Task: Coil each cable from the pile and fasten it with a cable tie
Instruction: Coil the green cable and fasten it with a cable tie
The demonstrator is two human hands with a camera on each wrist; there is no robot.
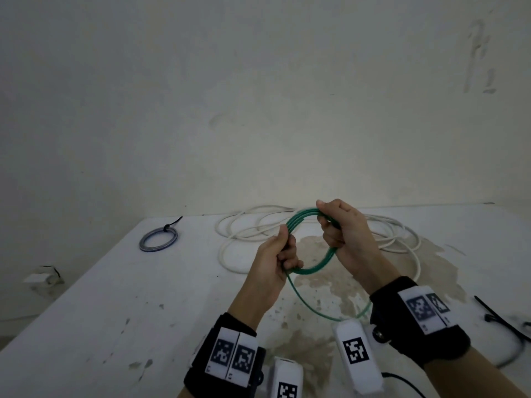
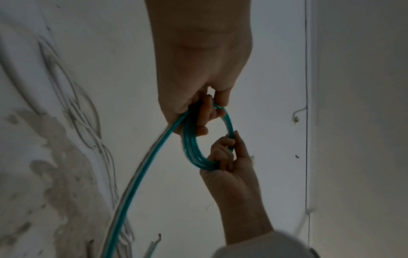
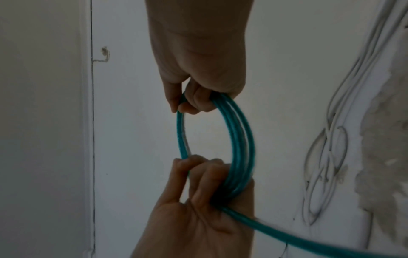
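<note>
Both hands hold a green cable [image 1: 312,267], wound into a small coil of several loops, above the white table [image 1: 138,297]. My left hand [image 1: 287,255] grips the coil's left side, fingers curled round the strands. My right hand [image 1: 330,229] grips the coil's upper right side in a fist. A loose green tail [image 1: 313,307] hangs from the left hand and curves toward the right wrist. The left wrist view shows the left hand [image 2: 199,120] round the coil [image 2: 190,148] and the right hand [image 2: 225,155] below. In the right wrist view, the right hand [image 3: 194,103] holds the coil [image 3: 241,139] above the left hand [image 3: 203,188].
A loose pile of white cable [image 1: 253,228] lies behind the hands at the table's far edge. A blue coil [image 1: 158,240] fastened with a black tie sits at the far left. Black cable ties [image 1: 495,315] lie at the right edge. A wall rises right behind the table.
</note>
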